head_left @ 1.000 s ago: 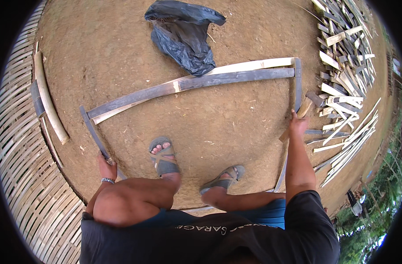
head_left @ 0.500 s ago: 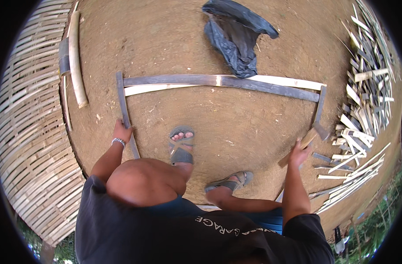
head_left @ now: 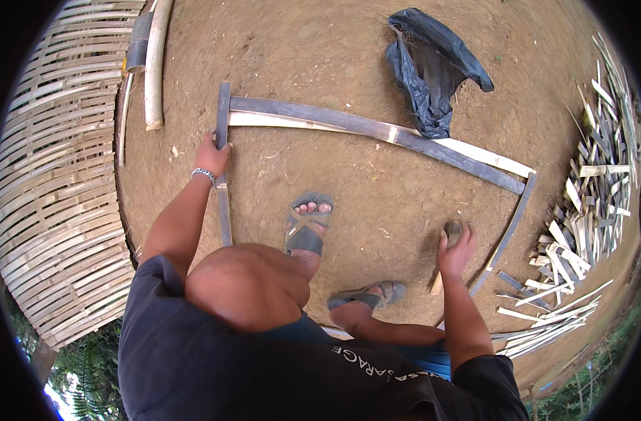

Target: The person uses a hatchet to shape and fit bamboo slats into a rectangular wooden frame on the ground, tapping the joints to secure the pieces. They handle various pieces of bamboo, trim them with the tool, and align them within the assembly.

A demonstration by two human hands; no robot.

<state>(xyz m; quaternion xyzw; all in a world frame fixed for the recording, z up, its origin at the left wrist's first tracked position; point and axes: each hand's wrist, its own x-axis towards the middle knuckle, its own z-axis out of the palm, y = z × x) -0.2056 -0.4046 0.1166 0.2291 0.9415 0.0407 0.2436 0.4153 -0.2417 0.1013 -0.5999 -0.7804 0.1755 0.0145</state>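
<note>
Flat split-bamboo strips lie on the dirt as a frame. My left hand [head_left: 214, 156], with a chain bracelet at the wrist, is closed round the left bamboo strip [head_left: 224, 112] just below its far corner. The far side is a dark bamboo strip [head_left: 299, 112] beside a pale one [head_left: 482, 156]; the right bamboo strip [head_left: 515, 221] runs toward me. Inside the frame, my right hand [head_left: 458, 254] grips a wooden-handled tool [head_left: 453, 229] with a dark metal head. Its handle is mostly hidden, so I cannot tell hammer from hatchet.
A black plastic bag [head_left: 433, 70] lies against the frame's far side. Woven bamboo slats [head_left: 61, 182] border the left, with a bamboo pole [head_left: 155, 70] close by. Split bamboo pieces [head_left: 594, 196] are heaped at right. My sandalled feet [head_left: 310, 224] stand inside the frame.
My left hand has slid farther up the left strip toward the corner. My right hand has moved left, away from the right strip, and the tool has turned. The view has shifted.
</note>
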